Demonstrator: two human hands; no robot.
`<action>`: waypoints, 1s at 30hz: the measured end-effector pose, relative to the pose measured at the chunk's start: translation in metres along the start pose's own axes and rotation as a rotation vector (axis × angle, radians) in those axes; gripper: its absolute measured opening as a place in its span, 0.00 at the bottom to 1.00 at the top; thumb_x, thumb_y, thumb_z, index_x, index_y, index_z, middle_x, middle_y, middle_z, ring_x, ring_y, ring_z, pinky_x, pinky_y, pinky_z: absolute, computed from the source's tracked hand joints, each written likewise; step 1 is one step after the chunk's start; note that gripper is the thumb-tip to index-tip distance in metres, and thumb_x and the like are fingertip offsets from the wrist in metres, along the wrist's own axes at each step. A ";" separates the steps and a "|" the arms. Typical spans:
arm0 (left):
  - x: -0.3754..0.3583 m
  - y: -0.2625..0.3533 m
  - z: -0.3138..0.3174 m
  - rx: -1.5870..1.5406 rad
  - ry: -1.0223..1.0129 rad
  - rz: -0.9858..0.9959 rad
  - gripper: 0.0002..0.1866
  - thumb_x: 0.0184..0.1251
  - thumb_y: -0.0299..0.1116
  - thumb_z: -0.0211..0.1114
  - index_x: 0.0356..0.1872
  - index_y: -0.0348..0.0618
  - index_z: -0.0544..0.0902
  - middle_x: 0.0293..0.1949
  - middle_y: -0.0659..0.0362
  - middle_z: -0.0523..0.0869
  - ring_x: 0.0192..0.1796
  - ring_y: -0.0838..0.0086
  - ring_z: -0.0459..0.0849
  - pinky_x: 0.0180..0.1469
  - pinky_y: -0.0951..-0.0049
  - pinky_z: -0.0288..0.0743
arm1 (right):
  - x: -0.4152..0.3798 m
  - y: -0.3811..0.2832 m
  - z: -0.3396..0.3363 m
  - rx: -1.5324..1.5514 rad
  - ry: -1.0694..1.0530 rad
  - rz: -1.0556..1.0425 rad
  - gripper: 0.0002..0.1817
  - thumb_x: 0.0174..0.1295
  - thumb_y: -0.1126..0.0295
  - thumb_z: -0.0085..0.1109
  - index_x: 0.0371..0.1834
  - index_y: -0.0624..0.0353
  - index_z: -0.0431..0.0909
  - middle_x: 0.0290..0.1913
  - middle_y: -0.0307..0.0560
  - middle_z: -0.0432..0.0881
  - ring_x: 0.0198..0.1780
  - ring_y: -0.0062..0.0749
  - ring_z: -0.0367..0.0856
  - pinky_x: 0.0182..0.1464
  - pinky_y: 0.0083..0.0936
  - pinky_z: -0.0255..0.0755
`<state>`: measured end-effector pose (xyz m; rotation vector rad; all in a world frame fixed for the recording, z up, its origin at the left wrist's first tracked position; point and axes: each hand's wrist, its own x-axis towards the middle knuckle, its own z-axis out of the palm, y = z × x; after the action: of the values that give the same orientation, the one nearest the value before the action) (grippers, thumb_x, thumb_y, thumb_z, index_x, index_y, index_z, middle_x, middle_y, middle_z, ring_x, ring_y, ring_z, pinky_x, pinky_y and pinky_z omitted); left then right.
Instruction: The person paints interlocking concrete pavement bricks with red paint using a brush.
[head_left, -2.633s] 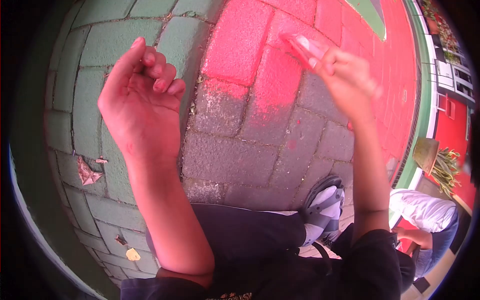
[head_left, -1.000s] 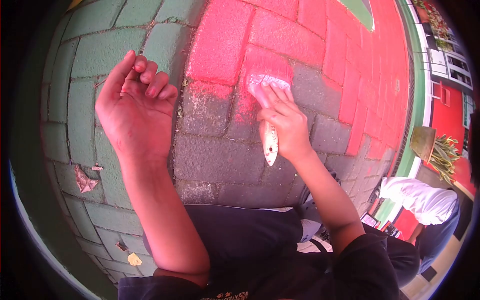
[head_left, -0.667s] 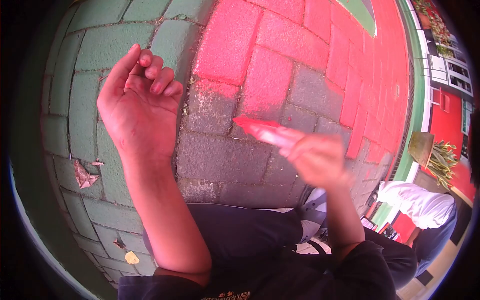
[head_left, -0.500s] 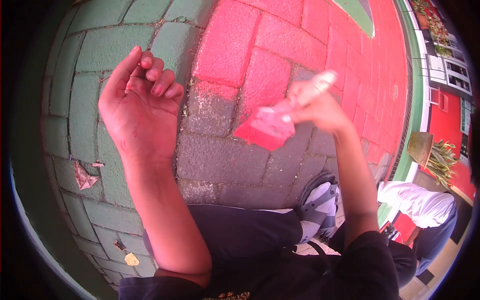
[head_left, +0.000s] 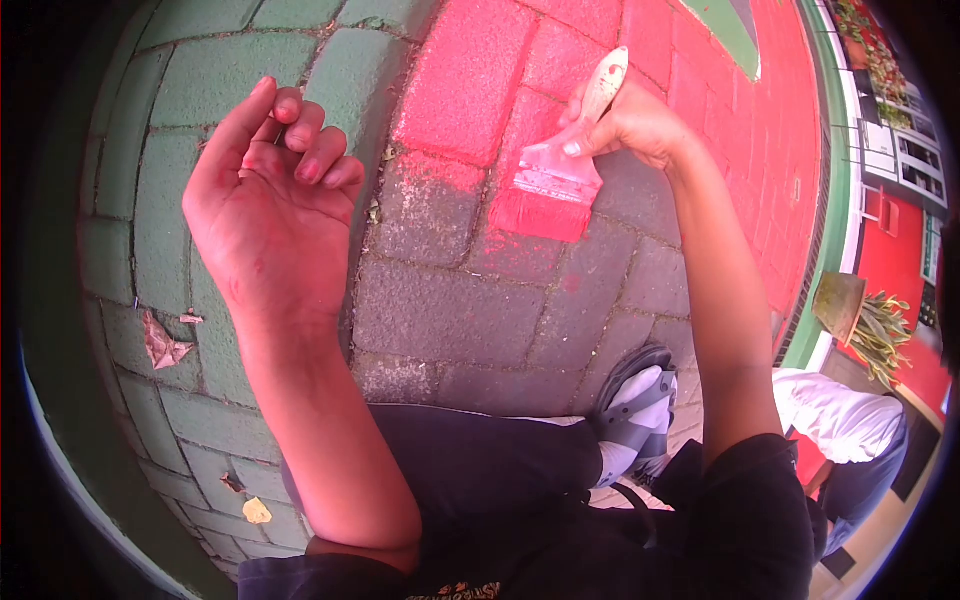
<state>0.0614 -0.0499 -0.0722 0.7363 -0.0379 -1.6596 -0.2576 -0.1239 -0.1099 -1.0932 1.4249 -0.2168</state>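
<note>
Near the top centre of the head view, the right hand (head_left: pixel 628 125) grips a paintbrush (head_left: pixel 565 170) by its pale wooden handle, fingers wrapped round it and thumb pressed on the metal band. The handle points up toward the top edge of the frame, while the bristles, soaked in red paint, hang downward and lie on or just over a paving stone at the border between painted and bare ground; whether they touch it cannot be told. At the upper left, the left hand (head_left: pixel 262 190) is raised with palm turned up, fingers loosely curled inward and thumb stretched out, holding nothing. Below it, its forearm runs down toward the lower centre of the frame. Paving stones (head_left: pixel 450 310) fill the ground: green ones on the left, red ones across the top and upper right, unpainted grey ones in the middle. A dry leaf (head_left: pixel 160 342) lies on the green stones at the left edge. Dark trousers cover the lower centre, and a grey and white shoe (head_left: pixel 640 420) rests on the grey stones just right of them. At the lower right, another person in a white shirt (head_left: pixel 845 420) crouches, and a potted plant (head_left: pixel 865 320) stands just above.
</note>
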 end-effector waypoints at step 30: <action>0.001 -0.002 0.002 0.071 0.022 0.021 0.08 0.74 0.31 0.56 0.32 0.43 0.72 0.26 0.65 0.67 0.27 0.78 0.62 0.32 0.75 0.57 | -0.117 0.039 0.050 0.029 0.694 -0.399 0.09 0.56 0.80 0.69 0.29 0.63 0.75 0.43 0.42 0.83 0.43 0.27 0.82 0.42 0.24 0.78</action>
<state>0.0586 -0.0513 -0.0723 0.8047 -0.0890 -1.6365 -0.2590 0.0031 -0.0693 -1.3408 1.7774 -0.9744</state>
